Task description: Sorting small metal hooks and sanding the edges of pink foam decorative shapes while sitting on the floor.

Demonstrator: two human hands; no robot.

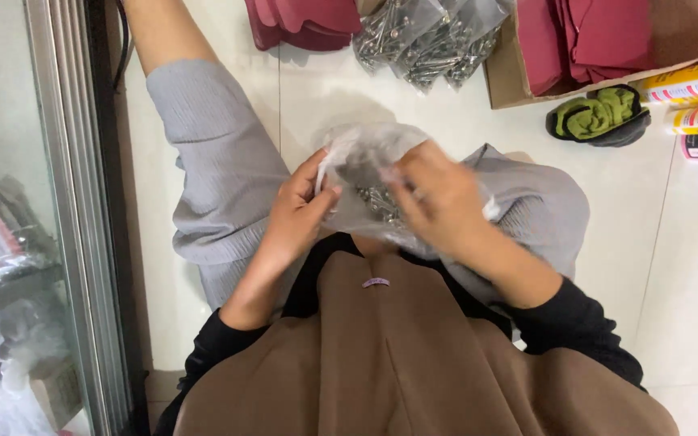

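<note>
A clear plastic bag with small metal pieces inside rests over my lap, between my grey trouser legs. My left hand pinches the bag's left edge with thumb and fingers. My right hand grips the bag from the right and covers part of it. The metal pieces show dark and shiny between the two hands. Both hands are blurred by motion.
Several clear bags of metal clips lie on the white tiled floor ahead. An open cardboard box with maroon fabric stands at upper right, beside a green and black glove and yellow spray cans. A glass door frame runs along the left.
</note>
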